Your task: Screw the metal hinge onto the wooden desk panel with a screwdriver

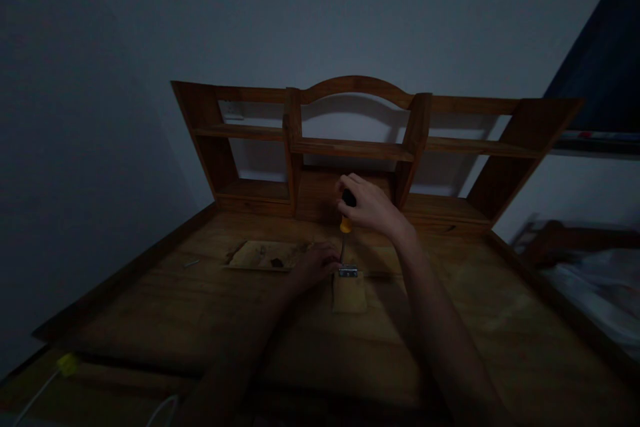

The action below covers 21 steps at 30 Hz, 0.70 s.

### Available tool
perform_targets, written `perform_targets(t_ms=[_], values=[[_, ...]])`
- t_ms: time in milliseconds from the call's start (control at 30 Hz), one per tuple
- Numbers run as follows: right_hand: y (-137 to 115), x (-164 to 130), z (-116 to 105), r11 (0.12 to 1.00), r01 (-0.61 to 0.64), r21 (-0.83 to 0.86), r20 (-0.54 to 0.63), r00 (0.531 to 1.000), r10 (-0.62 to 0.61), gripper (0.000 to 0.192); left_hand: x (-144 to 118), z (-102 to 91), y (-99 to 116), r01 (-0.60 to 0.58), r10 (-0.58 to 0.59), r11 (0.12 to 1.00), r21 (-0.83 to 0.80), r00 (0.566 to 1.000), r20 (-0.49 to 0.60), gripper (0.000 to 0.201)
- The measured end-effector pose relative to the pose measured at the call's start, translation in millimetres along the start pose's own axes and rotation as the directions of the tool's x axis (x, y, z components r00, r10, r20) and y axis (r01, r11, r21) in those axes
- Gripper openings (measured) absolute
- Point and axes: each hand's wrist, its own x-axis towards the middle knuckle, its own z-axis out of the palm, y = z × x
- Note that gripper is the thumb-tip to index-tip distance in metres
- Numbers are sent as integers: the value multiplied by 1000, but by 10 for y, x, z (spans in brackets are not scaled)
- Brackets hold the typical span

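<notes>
A screwdriver (345, 225) with a black and yellow handle stands nearly upright in my right hand (367, 203), its fingers wrapped round the top of the handle. The shaft comes down to a small silver metal hinge (349, 271). This hinge lies at the far edge of a small square wooden piece (349, 293) on the desk. From the left, my left hand (316, 263) rests low with bent fingers, its fingertips at the hinge's left end, close to the screwdriver tip. Any screw under the tip is too small to make out.
A thin wooden board (260, 255) with dark marks lies left of my left hand. Farther left is a small pale stick-like item (191, 263). A wooden shelf unit (350, 147) stands along the desk's back. A yellow object with a white cord (67, 365) is at the lower left.
</notes>
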Motion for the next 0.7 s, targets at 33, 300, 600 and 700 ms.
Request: perform_targets(t_ms=[33, 300, 600, 700], values=[[-3, 0, -11, 999, 8, 31, 19, 1000, -9, 17, 2, 7, -13, -1, 1, 1000, 3, 1000, 3, 13], [-63, 14, -4, 1000, -28, -11, -33, 999, 27, 17, -7, 46, -74, -11, 11, 999, 31, 1000, -10, 11], [-81, -9, -36, 998, -37, -44, -14, 999, 36, 21, 0, 75, -123, -7, 7, 1000, 13, 1000, -9, 12], [-49, 5, -12, 995, -33, -92, -26, 999, 31, 15, -6, 82, -147, -42, 42, 999, -15, 999, -20, 15]])
